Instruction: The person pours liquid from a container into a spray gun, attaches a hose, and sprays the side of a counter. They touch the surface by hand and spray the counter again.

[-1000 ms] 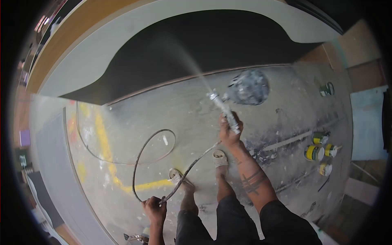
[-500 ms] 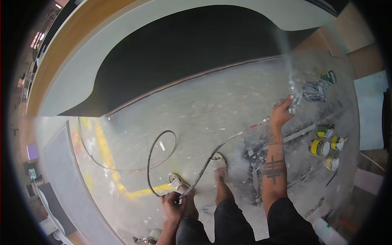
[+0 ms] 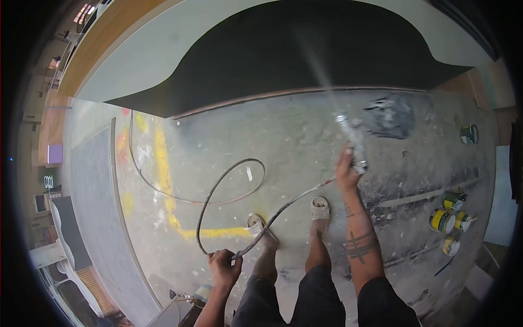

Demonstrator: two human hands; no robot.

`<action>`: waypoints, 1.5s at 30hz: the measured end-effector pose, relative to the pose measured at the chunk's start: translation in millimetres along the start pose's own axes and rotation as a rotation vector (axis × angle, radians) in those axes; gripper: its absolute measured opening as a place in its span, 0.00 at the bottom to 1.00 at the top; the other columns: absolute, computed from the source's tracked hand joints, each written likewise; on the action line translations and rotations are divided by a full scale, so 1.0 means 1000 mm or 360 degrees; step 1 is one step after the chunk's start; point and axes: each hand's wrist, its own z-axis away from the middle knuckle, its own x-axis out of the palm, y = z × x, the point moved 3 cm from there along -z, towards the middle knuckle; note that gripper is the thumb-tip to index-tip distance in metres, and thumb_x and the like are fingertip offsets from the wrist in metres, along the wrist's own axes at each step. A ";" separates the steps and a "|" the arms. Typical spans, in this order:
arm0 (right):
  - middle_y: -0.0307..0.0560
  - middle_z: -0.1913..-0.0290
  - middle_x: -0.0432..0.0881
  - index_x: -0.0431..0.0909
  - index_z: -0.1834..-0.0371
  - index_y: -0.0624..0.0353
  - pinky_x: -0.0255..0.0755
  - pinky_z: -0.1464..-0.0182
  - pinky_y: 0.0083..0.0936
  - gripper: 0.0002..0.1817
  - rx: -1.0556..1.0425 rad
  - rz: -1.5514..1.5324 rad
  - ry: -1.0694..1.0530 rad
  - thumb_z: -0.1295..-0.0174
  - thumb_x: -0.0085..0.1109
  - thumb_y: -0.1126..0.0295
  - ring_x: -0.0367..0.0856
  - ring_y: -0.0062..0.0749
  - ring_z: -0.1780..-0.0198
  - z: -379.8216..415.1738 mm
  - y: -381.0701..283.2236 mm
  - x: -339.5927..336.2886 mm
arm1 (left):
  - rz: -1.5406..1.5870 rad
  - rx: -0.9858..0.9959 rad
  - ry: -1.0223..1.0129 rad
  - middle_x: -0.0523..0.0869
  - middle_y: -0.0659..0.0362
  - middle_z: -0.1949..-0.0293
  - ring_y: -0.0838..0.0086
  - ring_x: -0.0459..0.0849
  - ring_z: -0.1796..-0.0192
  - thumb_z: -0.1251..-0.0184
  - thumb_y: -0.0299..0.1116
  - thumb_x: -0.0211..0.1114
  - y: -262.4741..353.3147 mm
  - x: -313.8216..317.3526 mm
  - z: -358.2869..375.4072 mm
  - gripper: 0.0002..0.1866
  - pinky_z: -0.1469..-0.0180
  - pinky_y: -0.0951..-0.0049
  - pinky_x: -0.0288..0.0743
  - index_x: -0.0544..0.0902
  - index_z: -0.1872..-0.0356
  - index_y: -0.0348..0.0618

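Note:
My right hand (image 3: 347,171) is closed round the handle of a spray gun (image 3: 357,147), held out in front of me above the floor. A blurred, paint-smeared grey cup (image 3: 389,117) sits at the gun's right side. A pale jet of spray leaves the nozzle toward the dark area of a large panel (image 3: 305,60), which has a curved white border. From the gun a dark air hose (image 3: 283,209) runs down to my left hand (image 3: 223,267). That hand's fingers are wrapped round the hose, near my left knee, and a loop of hose hangs beyond it.
Several paint cans (image 3: 442,220) stand on the floor at right, with a green can (image 3: 468,134) farther up. A yellow line (image 3: 166,174) marks the floor at left, beside a long grey board (image 3: 98,169). My sandalled feet (image 3: 320,208) are below the hose.
My right hand has swung the spray gun left along the panel; the jet has shifted from its right end toward its middle. My view has shifted too. My left hand still holds the hose.

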 end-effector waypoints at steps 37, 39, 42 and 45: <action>0.46 0.61 0.82 0.68 0.39 0.62 0.59 0.84 0.20 0.23 0.0429 -0.0124 0.0847 0.19 0.42 0.51 0.65 0.20 0.84 -0.155 0.008 -0.199 | -0.0034 0.0115 0.0088 0.77 0.57 0.83 0.61 0.77 0.79 0.49 0.30 0.73 0.159 0.082 -0.011 0.11 0.63 0.63 0.67 0.77 0.81 0.41; 0.46 0.61 0.82 0.68 0.40 0.62 0.58 0.84 0.19 0.21 0.0421 -0.0165 0.0876 0.19 0.44 0.55 0.64 0.19 0.85 -0.171 0.018 -0.206 | -0.0015 0.0140 0.0076 0.77 0.58 0.83 0.62 0.77 0.78 0.49 0.29 0.73 0.169 0.090 -0.015 0.11 0.63 0.63 0.67 0.78 0.81 0.41; 0.42 0.67 0.80 0.71 0.43 0.61 0.58 0.84 0.19 0.18 0.0377 -0.0051 0.0992 0.19 0.47 0.56 0.64 0.18 0.84 -0.185 0.032 -0.215 | 0.0041 0.0203 0.0055 0.78 0.59 0.83 0.64 0.77 0.78 0.48 0.29 0.74 0.173 0.096 -0.024 0.11 0.62 0.63 0.68 0.78 0.81 0.42; 0.38 0.73 0.77 0.74 0.48 0.60 0.57 0.84 0.19 0.16 0.0472 -0.0051 0.0995 0.19 0.47 0.58 0.64 0.18 0.83 -0.184 0.056 -0.216 | 0.0090 0.0163 0.0077 0.78 0.60 0.82 0.66 0.78 0.76 0.49 0.29 0.74 0.171 0.093 -0.018 0.10 0.60 0.64 0.68 0.79 0.80 0.43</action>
